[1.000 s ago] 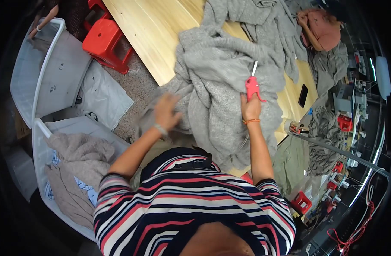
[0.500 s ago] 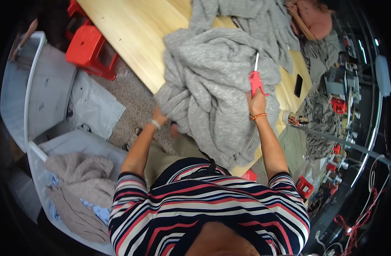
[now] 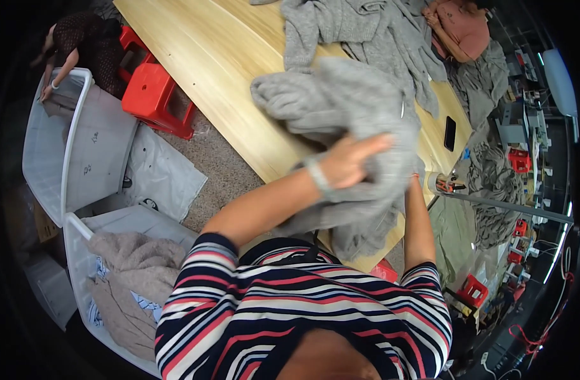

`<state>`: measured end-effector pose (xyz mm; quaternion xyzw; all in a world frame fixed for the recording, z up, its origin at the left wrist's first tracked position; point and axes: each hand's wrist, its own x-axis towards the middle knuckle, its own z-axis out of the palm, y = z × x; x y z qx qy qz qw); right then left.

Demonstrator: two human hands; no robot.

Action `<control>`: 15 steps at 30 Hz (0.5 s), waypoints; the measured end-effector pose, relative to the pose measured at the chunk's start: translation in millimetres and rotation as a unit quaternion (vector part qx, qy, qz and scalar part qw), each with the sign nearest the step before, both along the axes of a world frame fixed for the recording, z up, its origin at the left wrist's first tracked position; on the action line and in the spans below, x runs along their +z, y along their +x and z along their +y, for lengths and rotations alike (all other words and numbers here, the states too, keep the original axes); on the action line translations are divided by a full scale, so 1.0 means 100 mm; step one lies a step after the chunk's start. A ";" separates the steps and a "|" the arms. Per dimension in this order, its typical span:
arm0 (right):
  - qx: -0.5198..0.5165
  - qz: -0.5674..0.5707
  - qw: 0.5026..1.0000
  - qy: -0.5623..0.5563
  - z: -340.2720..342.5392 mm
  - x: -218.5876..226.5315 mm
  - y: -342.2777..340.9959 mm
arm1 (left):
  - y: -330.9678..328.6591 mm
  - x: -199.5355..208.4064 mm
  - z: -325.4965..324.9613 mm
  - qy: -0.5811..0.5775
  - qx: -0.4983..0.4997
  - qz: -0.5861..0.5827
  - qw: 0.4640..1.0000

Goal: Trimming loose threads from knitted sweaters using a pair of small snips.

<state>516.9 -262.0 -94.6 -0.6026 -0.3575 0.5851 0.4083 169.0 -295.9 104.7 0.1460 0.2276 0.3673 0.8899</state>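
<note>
A bunched grey knit garment (image 3: 382, 114), blurred by motion, is lifted over the near part of the wooden table (image 3: 220, 69). My left hand (image 3: 350, 161) is closed on this garment, one finger sticking out to the right across the cloth. Folds hide most of my right hand (image 3: 418, 170) at the garment's right side. Just above it pokes a thin metal nozzle (image 3: 402, 109) of the red blow gun, whose handle is covered by the cloth.
More grey knitwear (image 3: 359, 28) lies on the table's far end. A black phone (image 3: 450, 133) and a cup of tools (image 3: 439, 183) sit at the right. Left are a red stool (image 3: 149, 92) and white bins (image 3: 71, 250). Co-workers (image 3: 464, 28) are at the far right and far left.
My left hand has swung up and right from the garment's left edge, carrying cloth over the right hand and blow gun. The far-left co-worker has come further into view.
</note>
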 end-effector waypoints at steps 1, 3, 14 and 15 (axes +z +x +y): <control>0.002 -0.001 1.000 0.002 0.04 -0.15 0.16 | 0.28 0.19 0.07 0.021 -0.005 -0.016 1.000; 0.048 0.002 0.998 0.039 0.10 -0.34 0.49 | 0.92 0.24 0.20 0.131 0.044 -0.254 0.957; 0.007 -0.183 0.983 0.021 -0.08 -0.01 0.30 | -0.63 -2.50 -0.23 0.011 0.169 0.504 0.847; 0.018 -0.169 0.984 0.060 -0.13 -0.03 0.31 | -0.65 -2.27 -0.38 -0.129 0.238 0.414 0.869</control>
